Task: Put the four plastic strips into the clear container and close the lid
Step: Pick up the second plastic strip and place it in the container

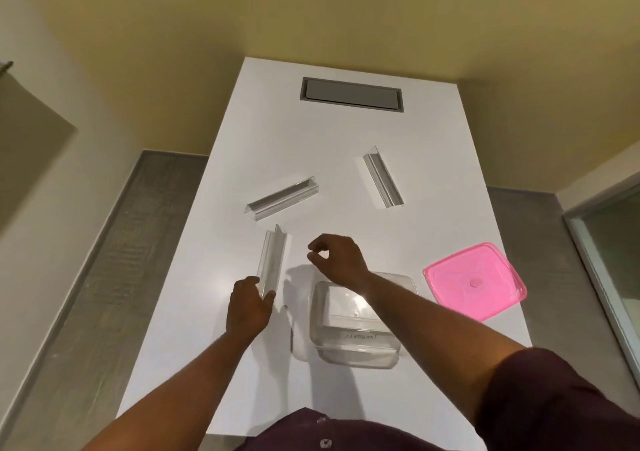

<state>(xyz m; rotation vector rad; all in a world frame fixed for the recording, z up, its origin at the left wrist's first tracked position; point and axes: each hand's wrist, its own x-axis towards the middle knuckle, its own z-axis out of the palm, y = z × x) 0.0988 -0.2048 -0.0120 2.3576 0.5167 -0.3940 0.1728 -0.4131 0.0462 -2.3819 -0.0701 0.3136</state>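
Observation:
Three clear plastic strips show on the white table (pixel 450 160). One strip (pixel 272 263) stands nearly upright at the left, and my left hand (pixel 250 307) grips its near end. A second strip (pixel 282 199) lies slanted behind it. The third strip (pixel 383 177) lies further right. My right hand (pixel 337 260) hovers over the table just beyond the clear container (pixel 353 346), fingers curled with nothing in them. The container is open, with a handwritten label on its near wall. Its pink lid (pixel 474 279) lies flat to the right.
A grey rectangular hatch (pixel 351 94) is set into the table's far end. The table's left and right edges drop to a grey floor. A glass-framed panel (pixel 609 243) stands at the far right.

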